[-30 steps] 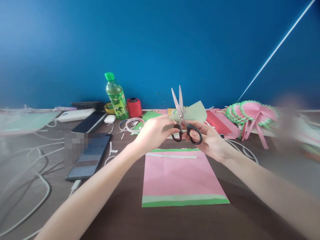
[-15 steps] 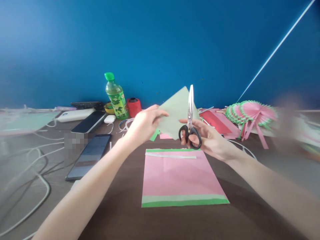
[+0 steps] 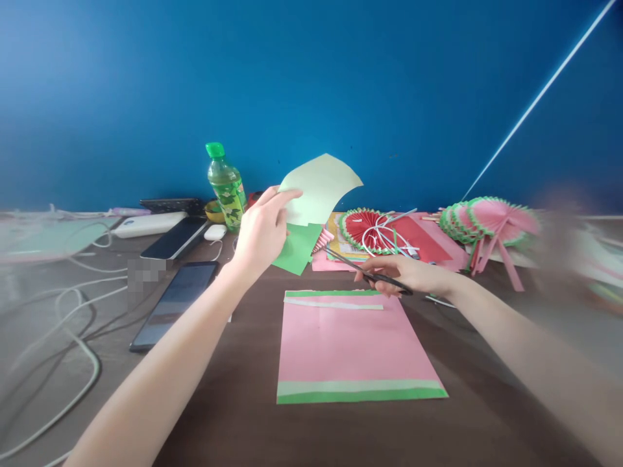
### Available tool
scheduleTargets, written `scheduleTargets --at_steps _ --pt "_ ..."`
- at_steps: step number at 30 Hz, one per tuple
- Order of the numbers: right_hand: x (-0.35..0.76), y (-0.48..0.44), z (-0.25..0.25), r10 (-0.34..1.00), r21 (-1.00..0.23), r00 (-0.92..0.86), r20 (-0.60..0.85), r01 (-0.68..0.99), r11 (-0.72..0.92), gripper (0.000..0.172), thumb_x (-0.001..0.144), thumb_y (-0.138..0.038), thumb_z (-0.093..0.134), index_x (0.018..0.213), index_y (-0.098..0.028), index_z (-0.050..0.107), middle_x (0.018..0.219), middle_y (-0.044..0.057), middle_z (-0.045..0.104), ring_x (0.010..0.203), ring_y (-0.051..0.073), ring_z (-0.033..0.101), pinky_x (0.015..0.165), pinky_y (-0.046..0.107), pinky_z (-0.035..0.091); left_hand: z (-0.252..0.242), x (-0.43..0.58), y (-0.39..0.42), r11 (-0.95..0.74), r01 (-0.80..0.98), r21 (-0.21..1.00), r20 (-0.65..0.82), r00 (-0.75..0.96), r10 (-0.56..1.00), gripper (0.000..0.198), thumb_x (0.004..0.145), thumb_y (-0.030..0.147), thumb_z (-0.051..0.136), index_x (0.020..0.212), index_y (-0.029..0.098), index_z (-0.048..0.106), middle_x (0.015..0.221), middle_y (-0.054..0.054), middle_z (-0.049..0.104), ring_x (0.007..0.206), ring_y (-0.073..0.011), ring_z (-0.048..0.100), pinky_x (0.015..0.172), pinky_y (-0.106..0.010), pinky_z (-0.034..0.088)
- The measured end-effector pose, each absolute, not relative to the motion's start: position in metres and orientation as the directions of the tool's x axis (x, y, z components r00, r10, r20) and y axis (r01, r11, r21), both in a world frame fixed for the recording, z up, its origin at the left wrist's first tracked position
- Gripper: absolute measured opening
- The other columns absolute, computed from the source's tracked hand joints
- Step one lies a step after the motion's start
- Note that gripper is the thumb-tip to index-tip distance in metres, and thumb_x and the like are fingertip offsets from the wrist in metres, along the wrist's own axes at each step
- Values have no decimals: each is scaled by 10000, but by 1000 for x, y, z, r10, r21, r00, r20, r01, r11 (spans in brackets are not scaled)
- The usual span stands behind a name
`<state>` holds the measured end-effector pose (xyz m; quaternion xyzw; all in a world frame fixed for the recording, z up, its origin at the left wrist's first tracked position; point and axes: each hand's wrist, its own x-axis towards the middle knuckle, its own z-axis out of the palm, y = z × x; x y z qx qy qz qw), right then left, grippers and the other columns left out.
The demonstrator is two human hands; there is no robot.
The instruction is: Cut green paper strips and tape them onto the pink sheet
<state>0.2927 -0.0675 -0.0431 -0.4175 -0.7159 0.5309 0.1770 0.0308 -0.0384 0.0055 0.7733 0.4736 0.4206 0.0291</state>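
Observation:
My left hand [image 3: 261, 228] is raised above the table and pinches a pale green sheet of paper [image 3: 318, 188] by its left edge; the sheet curls upward. My right hand [image 3: 413, 274] is low over the table and grips black-handled scissors [image 3: 363, 272], whose blades lie almost flat and point left toward a darker green sheet [image 3: 296, 248]. Below both hands a pink sheet with green and white strips along its near and far edges [image 3: 355, 344] lies flat on the brown table [image 3: 233, 402].
A green bottle [image 3: 226, 188], two phones [image 3: 175, 301], a power bank and white cables [image 3: 63, 337] fill the left side. Folded red and pink paper fans [image 3: 487, 220] and a stack of coloured paper lie at the back right. A blue wall stands behind.
My left hand lifted the pale green sheet up and left. My right hand dropped with the scissors from upright to nearly flat over the table, uncovering a red fan behind.

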Motion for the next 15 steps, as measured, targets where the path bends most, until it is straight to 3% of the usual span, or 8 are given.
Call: scheduleTargets --at_steps 4,8,15 --pt "296 -66 -41 790 -897 -586 -181 427 112 353 723 -411 609 1005 -198 606 886 52 565 634 89 478 546 231 387 12 27 -40 -547 621 562 575 182 797 358 820 114 379 1099 242 561 1133 -17 538 690 -94 623 682 -262 513" --pt "295 -69 -34 788 -897 -598 -150 417 145 341 742 -419 594 1002 -198 604 871 39 551 626 83 464 534 220 380 17 27 -42 -495 519 697 505 135 852 350 780 154 470 1112 231 549 1162 -43 528 653 -94 625 543 -205 508" --pt "298 -68 -32 806 -880 -579 -120 438 184 357 735 -422 599 1018 -206 622 947 53 568 710 118 492 587 245 402 14 32 -41 -473 455 754 415 227 881 356 757 143 536 1105 215 560 1128 -38 548 617 -88 630 476 -167 476"
